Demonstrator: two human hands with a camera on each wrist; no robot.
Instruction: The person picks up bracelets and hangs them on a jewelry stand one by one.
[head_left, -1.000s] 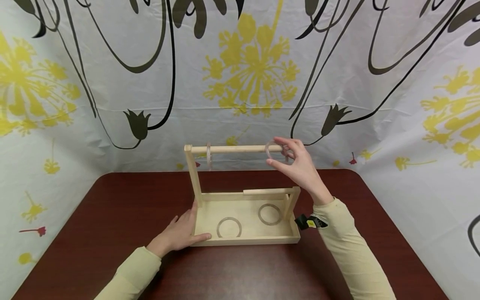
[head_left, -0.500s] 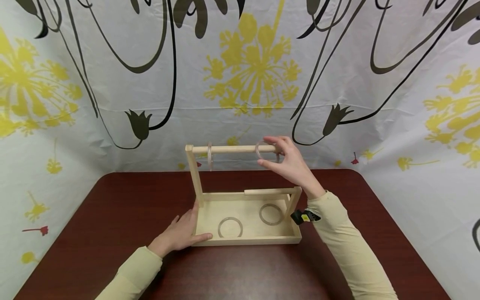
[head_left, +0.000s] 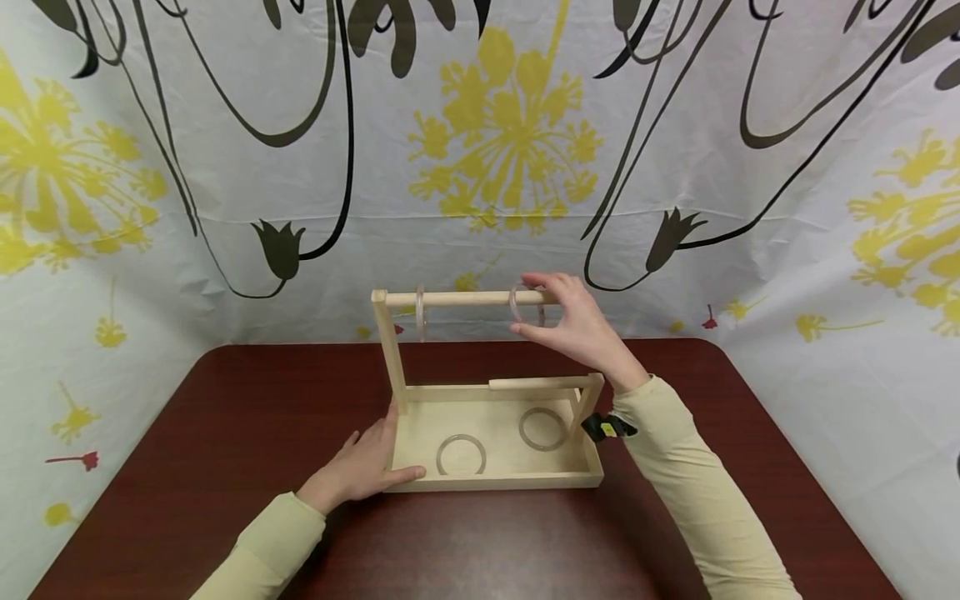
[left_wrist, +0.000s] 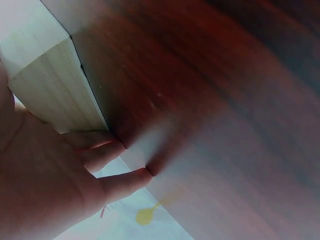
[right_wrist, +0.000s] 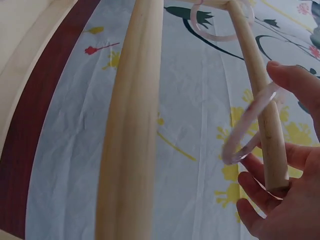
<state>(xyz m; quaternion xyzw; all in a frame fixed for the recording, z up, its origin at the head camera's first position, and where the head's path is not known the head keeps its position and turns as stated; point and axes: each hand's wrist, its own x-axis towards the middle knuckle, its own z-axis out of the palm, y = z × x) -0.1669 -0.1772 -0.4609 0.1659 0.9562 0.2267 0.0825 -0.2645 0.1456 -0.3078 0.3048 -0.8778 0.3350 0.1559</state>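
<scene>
A pale wooden rack [head_left: 495, 481] stands on the table, with a shallow tray below and two rods at different heights. My right hand [head_left: 573, 321] pinches a translucent bangle [right_wrist: 245, 125] between thumb and fingers. This bangle encircles the upper rod [right_wrist: 257, 75] near its free end. Another bangle [head_left: 420, 312] hangs on the same rod near the left post. Two more, a left bangle [head_left: 438, 458] and a right bangle [head_left: 522, 433], lie in the tray. My left hand [head_left: 360, 467] rests against the tray's left end, fingers extended, thumb over the front rim.
The lower rod [head_left: 532, 383] reaches left from a short post [head_left: 588, 400] on the rack's right. Under the rack is a dark red-brown table [head_left: 285, 392]. A patterned cloth [head_left: 465, 183] rises behind and along both sides.
My right hand has moved left along the upper rod, bringing the bangle inward from the rod's free end. The left hand keeps its place on the tray.
</scene>
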